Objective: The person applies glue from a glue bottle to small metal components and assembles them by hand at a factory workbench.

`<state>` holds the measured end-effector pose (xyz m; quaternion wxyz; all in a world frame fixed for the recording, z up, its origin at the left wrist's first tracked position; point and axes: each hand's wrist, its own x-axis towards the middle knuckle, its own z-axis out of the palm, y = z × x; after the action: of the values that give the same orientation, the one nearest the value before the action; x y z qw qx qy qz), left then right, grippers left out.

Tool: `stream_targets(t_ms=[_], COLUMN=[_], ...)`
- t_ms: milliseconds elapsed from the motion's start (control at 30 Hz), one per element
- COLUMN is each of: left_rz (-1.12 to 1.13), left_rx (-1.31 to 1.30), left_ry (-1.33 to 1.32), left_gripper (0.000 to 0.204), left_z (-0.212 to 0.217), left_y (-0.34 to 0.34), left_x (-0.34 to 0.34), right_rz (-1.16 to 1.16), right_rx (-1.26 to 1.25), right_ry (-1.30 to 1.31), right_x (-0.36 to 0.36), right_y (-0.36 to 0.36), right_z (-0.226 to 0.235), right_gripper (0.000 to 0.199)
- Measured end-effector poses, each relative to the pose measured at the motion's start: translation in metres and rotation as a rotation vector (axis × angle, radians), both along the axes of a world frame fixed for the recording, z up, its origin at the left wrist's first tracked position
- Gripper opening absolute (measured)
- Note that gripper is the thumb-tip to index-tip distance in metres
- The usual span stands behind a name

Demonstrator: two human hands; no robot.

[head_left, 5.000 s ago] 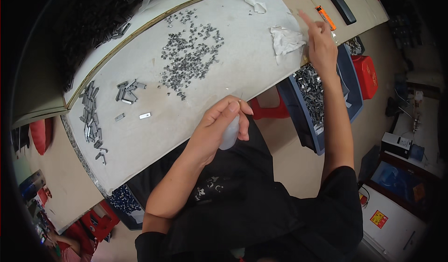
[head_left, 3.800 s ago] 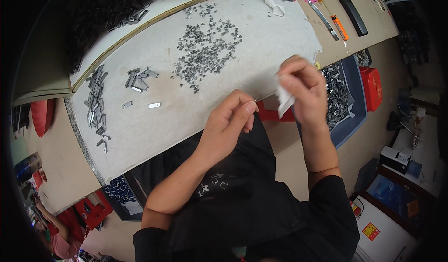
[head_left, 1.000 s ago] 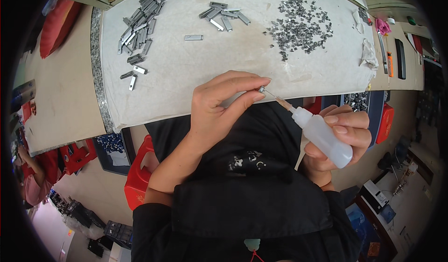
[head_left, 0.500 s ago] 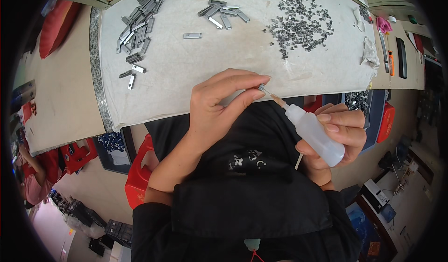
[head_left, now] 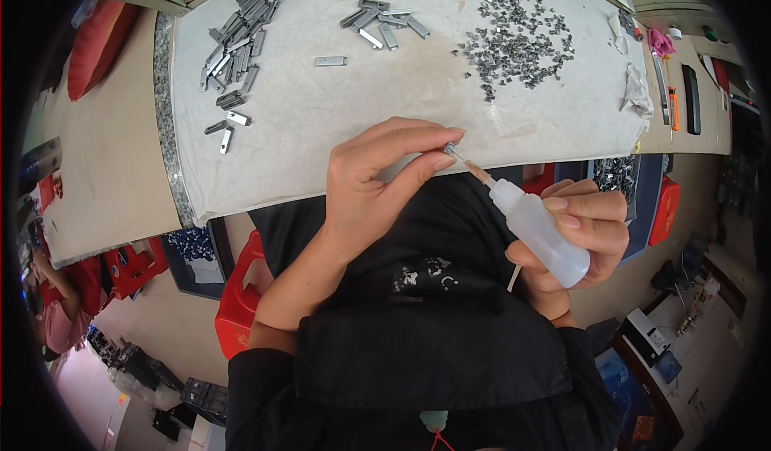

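Between the thumb and fingertips of my left hand (head_left: 381, 174) is a small metal part (head_left: 451, 149), mostly covered by the fingers. My right hand (head_left: 590, 230) is wrapped round a translucent white squeeze bottle (head_left: 542, 234), tilted with its nozzle toward the left hand. The bottle's thin needle tip (head_left: 462, 159) reaches the metal part; whether it touches cannot be made out. Both hands are at the near edge of the white-covered table (head_left: 401, 97). Beyond them lie a few grey metal cases (head_left: 389, 25), one single case (head_left: 331, 61) and a spread of tiny metal pieces (head_left: 518, 41).
A heap of grey metal cases (head_left: 241, 41) lies at the far left. On the right are crumpled white tissue (head_left: 637, 93), an orange-handled tool (head_left: 673, 110) and a black bar (head_left: 691, 99). Below the table edge stand blue bins (head_left: 201, 278) and a red stool (head_left: 238, 306).
The squeeze bottle and my right hand have shifted very slightly left. My left hand keeps its pinch on the small metal part, nearly still.
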<state>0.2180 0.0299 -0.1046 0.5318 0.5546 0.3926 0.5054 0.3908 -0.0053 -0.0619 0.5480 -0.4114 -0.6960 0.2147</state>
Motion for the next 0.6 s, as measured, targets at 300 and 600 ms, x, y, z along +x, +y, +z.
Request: stream_targets(t_ms=[300, 600], left_rz=[0.004, 0.003], left_rx=[0.006, -0.01], left_ry=[0.001, -0.004], left_gripper=[0.019, 0.018], left_z=[-0.0008, 0.0], left_y=[-0.0001, -0.0001], left_x=[0.0005, 0.001], right_rz=[0.013, -0.005], right_rx=[-0.005, 0.012], right_ry=[-0.022, 0.005], right_x=[0.0001, 0.0007], right_y=[-0.0002, -0.0004], right_z=[0.0016, -0.0012], right_gripper=[0.047, 0.047])
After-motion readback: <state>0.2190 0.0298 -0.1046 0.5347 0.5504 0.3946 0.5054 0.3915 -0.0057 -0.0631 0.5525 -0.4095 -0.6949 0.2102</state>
